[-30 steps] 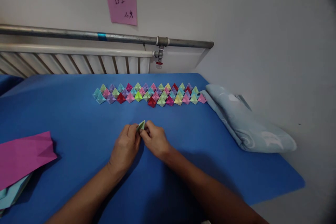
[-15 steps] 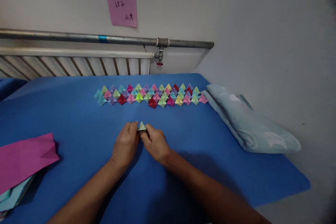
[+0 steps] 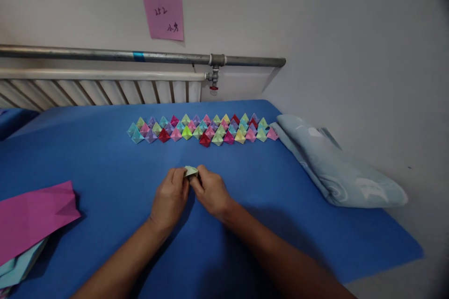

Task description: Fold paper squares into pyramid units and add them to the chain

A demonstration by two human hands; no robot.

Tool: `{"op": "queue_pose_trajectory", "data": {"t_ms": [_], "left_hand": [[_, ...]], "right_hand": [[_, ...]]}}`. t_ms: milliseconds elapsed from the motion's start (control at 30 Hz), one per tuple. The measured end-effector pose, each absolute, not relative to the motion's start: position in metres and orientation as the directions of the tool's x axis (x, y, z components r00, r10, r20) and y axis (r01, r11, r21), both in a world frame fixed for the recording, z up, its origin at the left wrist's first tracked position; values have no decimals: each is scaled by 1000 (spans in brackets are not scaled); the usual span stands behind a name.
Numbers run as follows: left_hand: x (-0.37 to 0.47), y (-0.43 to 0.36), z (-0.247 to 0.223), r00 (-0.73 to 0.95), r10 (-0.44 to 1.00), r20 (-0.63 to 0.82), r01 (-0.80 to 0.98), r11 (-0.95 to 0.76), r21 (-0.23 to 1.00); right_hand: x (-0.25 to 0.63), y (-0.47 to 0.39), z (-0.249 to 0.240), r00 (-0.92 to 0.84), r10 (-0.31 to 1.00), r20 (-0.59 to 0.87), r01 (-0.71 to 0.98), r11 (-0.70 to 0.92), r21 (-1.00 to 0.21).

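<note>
Between my fingertips is a small pale green folded paper piece [image 3: 191, 171], held above the blue sheet [image 3: 115, 224]. My left hand [image 3: 170, 197] pinches its left side, and my right hand [image 3: 212, 191] grips the right side, with fingers closed. The paper's underside is hidden by my fingers. Beyond my hands, several folded paper pieces [image 3: 187, 132] in many colours lie in close rows, their points facing up.
Pink paper [image 3: 35, 217] lies at the left over light blue sheets [image 3: 24, 266]. A folded grey-green blanket [image 3: 336, 168] rests at the right against the wall. Along the back run a metal pipe [image 3: 98, 55] and a white radiator [image 3: 119, 92]; a pink note [image 3: 163, 14] hangs above.
The pale green paper has tilted and looks flatter, its peak no longer standing up between my fingers. Both hands keep their grip. The whole view has shifted slightly.
</note>
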State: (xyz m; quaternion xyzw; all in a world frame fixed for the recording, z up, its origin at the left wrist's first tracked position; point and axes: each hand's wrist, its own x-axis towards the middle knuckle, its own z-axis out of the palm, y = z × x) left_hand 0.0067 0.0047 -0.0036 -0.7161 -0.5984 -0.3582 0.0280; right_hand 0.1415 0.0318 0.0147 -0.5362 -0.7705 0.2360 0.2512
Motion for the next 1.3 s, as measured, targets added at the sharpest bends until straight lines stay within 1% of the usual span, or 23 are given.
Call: {"op": "queue_pose_trajectory", "data": {"t_ms": [133, 267, 467, 567, 667, 800, 933, 1033, 1167, 1300], "left_hand": [[9, 4, -5, 11, 846, 533, 858, -282, 430], [7, 5, -4, 4, 854, 520, 852, -275, 445], [3, 6, 0, 38, 868, 495, 911, -234, 340], [3, 6, 2, 42, 860, 508, 917, -235, 323], [4, 5, 3, 24, 859, 512, 902, -239, 358], [5, 4, 2, 2, 872, 489, 852, -258, 456], [5, 2, 1, -44, 885, 463, 785, -256, 565], [4, 0, 0, -71, 890, 449, 740, -255, 623], [3, -1, -2, -46, 881, 470, 699, -308, 645], [3, -1, -2, -4, 868, 497, 663, -370, 651]], "right_hand": [[142, 34, 15, -313, 940, 136, 740, 331, -586], [140, 33, 14, -338, 933, 120, 737, 342, -583], [138, 29, 15, -363, 924, 119, 720, 359, -594], [138, 28, 15, -349, 929, 122, 710, 347, -613], [138, 28, 14, -337, 933, 127, 688, 336, -644], [139, 29, 11, -329, 934, 140, 663, 334, -670], [141, 30, 11, -329, 932, 151, 655, 340, -675], [142, 30, 12, -341, 928, 150, 660, 350, -665], [143, 31, 12, -357, 924, 140, 687, 361, -631], [144, 30, 11, -385, 908, 165, 680, 400, -614]]}}
